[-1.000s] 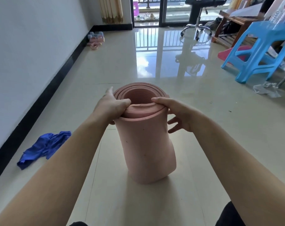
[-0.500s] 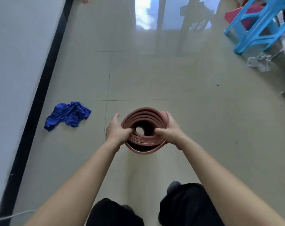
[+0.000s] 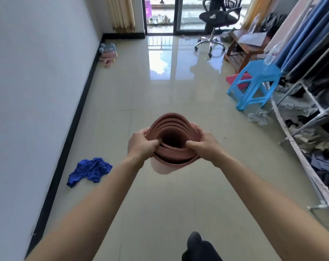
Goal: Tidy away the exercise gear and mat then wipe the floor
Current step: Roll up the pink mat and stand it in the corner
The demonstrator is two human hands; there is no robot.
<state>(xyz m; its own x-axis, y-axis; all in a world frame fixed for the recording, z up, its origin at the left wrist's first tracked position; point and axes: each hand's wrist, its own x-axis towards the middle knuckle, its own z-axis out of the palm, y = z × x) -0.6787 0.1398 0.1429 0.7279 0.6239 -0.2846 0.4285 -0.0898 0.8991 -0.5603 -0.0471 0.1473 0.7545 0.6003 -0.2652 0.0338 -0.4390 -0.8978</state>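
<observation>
tiled floor [image 3: 159,204] wide below. both arms stretched forward, level. rolled pink mat [image 3: 174,117] upright between them, open end facing camera. left hand [image 3: 140,146], right hand [image 3: 205,146] grip opposite rims, thumbs hooked inside coil. blue cloth [image 3: 90,171] crumpled by left wall.

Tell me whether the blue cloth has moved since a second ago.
No. The blue cloth still lies crumpled just right of the black baseboard, as before; only the camera has shifted.
</observation>
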